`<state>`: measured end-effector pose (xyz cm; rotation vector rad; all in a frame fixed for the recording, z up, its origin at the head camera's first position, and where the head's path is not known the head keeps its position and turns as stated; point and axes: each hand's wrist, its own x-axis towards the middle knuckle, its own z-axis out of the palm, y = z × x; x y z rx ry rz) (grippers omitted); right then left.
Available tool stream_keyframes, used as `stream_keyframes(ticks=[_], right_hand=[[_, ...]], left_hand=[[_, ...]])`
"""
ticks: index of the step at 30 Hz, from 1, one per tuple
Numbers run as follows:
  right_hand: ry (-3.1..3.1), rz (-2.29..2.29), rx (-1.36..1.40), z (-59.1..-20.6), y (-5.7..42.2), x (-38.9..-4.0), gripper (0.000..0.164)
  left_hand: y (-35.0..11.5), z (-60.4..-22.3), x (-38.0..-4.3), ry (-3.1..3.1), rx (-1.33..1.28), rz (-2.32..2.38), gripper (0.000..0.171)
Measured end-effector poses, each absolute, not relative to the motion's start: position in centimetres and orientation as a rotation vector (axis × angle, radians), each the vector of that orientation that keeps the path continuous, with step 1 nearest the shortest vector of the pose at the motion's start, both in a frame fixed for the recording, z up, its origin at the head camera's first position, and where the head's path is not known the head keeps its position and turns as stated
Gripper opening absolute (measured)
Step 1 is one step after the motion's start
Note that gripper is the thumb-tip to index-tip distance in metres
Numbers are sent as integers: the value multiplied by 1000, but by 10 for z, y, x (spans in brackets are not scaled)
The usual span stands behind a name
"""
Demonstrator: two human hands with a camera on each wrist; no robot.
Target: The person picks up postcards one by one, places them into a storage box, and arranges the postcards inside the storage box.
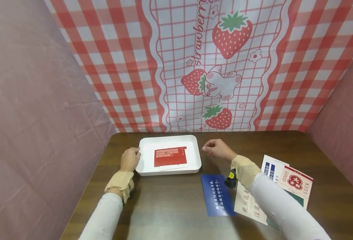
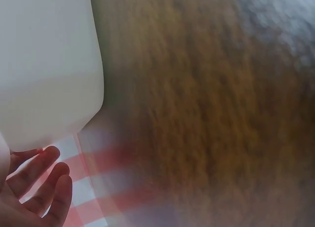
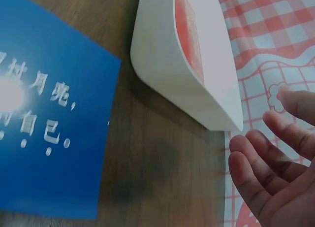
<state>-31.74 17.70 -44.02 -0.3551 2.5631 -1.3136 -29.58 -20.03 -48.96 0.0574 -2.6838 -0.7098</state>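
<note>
A white rectangular tray (image 1: pixel 152 172) sits toward the back of the wooden table. In it lies a red card (image 1: pixel 173 161) with rows of small squares, partly over a white card (image 1: pixel 164 168). My left hand (image 1: pixel 129 159) is at the tray's left rim, holding it by the edge; the tray hides the thumb in the left wrist view. Just off the tray's right side, my right hand (image 1: pixel 219 149) hovers with loosely bent fingers and holds nothing. Below that hand a blue card (image 1: pixel 213 196) with white characters lies on the table.
Overlapping cards lie at the right, partly under my right forearm: a "GOOD LUCK" card (image 1: pixel 306 186), a white card (image 1: pixel 267 160) with blue blocks, a cream card (image 1: pixel 243 205) and green ones. A red checked strawberry cloth (image 1: pixel 224 66) hangs behind the table (image 1: pixel 161 203).
</note>
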Motion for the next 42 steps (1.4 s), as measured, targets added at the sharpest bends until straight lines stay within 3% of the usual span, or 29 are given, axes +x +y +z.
stream_keyframes(ticks=[15, 34, 42], right_hand=[[2730, -1067, -572, -445, 188, -303, 21], [2656, -783, -943, -457, 197, -272, 53], [2710, -560, -952, -465, 195, -267, 63]], left_hand=[[-202, -487, -297, -2666, 59, -721, 29], [-199, -491, -294, -2661, 57, -721, 30], [-199, -490, -294, -2657, 50, -709, 29]])
